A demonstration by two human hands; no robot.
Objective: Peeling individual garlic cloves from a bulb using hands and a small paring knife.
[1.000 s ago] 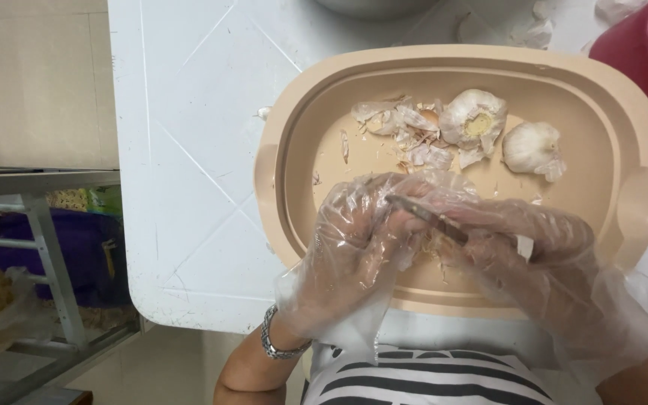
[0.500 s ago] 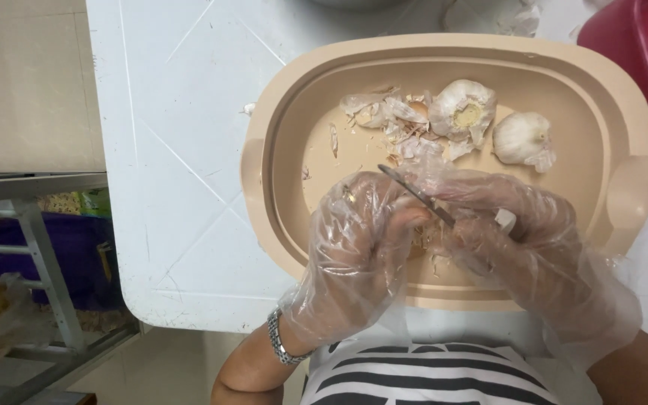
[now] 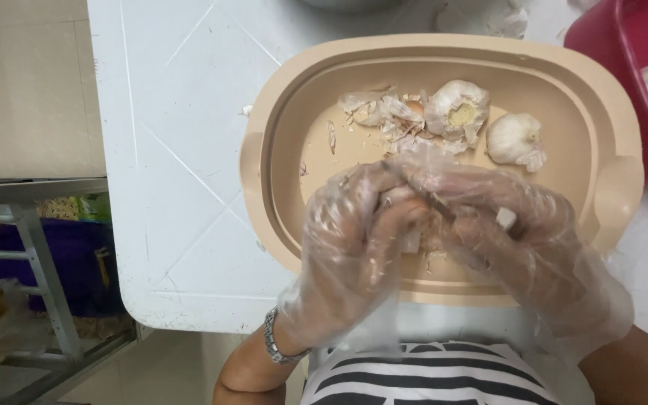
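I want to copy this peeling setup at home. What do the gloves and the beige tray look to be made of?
The gloves on the left hand and right hand look like thin clear plastic film: loose, crinkled, see-through. The beige tray looks like moulded plastic with a matte finish, one smooth piece with a rounded rim.

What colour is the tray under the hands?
Beige tray, seen in the head view.

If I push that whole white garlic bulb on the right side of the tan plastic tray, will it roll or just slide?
The whole white garlic bulb looks rounded and lumpy, so it would probably wobble or roll a short way rather than slide cleanly. Its papery skin seems loose at one edge and may flake. The tan plastic tray has a raised rim that should stop it.
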